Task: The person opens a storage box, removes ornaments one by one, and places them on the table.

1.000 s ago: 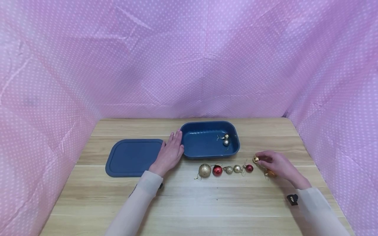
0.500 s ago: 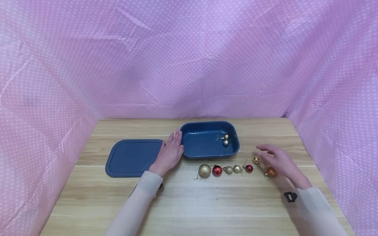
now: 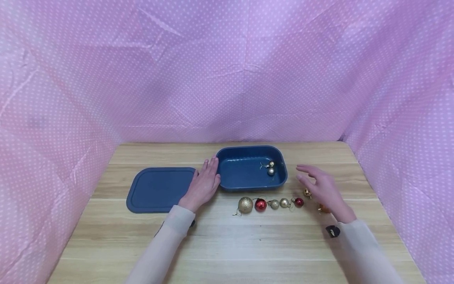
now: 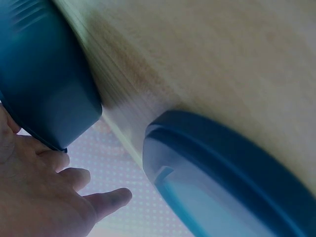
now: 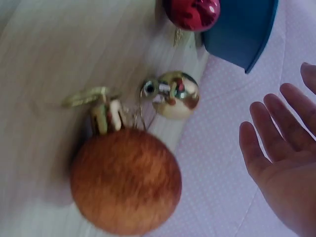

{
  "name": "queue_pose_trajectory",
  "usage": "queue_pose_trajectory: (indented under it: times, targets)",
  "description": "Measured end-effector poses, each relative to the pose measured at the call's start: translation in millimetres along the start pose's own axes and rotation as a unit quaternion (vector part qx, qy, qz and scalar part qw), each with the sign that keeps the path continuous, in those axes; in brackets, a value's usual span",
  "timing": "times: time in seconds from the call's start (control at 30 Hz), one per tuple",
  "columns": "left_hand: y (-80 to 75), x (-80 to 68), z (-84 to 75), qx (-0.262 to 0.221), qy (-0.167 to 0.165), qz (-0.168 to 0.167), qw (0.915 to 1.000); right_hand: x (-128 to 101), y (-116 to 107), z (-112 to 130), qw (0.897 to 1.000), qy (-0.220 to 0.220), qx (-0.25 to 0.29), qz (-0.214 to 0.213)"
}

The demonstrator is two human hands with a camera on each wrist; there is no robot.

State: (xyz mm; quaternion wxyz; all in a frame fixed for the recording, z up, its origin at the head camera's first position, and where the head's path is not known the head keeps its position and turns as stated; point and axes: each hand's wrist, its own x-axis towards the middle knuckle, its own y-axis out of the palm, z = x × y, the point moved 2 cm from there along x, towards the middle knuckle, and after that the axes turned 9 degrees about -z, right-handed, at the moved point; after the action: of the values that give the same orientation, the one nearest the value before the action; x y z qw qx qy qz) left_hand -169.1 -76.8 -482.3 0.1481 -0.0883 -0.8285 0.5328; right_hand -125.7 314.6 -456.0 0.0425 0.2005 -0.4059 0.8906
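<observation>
My left hand [image 3: 203, 183] rests with straight fingers against the left wall of a blue rectangular box [image 3: 227, 188]. Two small baubles, one gold [image 3: 271, 163] and one silvery [image 3: 271, 172], lie inside at its right end. To the right of the box, my right hand [image 3: 320, 188] hovers over the table with its fingers apart, holding nothing. Below it are a shiny gold bauble [image 5: 180, 96] and a larger orange bauble [image 5: 126, 180]; the hand partly covers both in the head view. Nearest to them is a dark red bauble [image 3: 298, 202].
Along the box's front side runs a row with a large glittery gold bauble [image 3: 245, 205], a red bauble [image 3: 260, 204] and two small pale gold ones. A flat blue lid [image 3: 159, 190] lies left of the box, partly behind my left hand. Pink dotted cloth [image 3: 227, 98] surrounds the table.
My right hand has let go of the shiny gold bauble, opened its fingers and moved left and away from me, toward the box. My left hand stays put.
</observation>
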Motion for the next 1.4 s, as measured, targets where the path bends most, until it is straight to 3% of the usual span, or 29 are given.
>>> queue_pose_trajectory:
  times: [0.23,0.5,0.8,1.07,1.2,1.4]
  targets:
    - [0.5,0.2,-0.8,-0.001,-0.003,0.007,1.0000,8.3,12.8,5.8,1.000,-0.009,-0.003,0.015]
    - [1.8,-0.8,-1.9,0.001,-0.002,0.006,1.0000,26.3,24.8,29.2,0.998,-0.054,-0.010,0.023]
    - [3.4,1.5,-4.3,-0.002,-0.006,0.005,1.0000,36.0,31.8,27.2,1.000,-0.003,-0.004,0.022]
    - [-4.7,8.9,-11.6,0.013,-0.003,-0.054,0.9984,33.6,27.1,11.6,0.998,0.013,-0.021,0.064]
    - [-13.4,15.8,-23.5,0.023,0.027,-0.098,0.9946,31.3,26.1,8.9,0.996,0.002,-0.024,0.087]
    - [-20.9,30.0,-52.9,0.010,0.108,-0.137,0.9846,29.3,26.8,7.3,0.993,-0.004,-0.021,0.112]
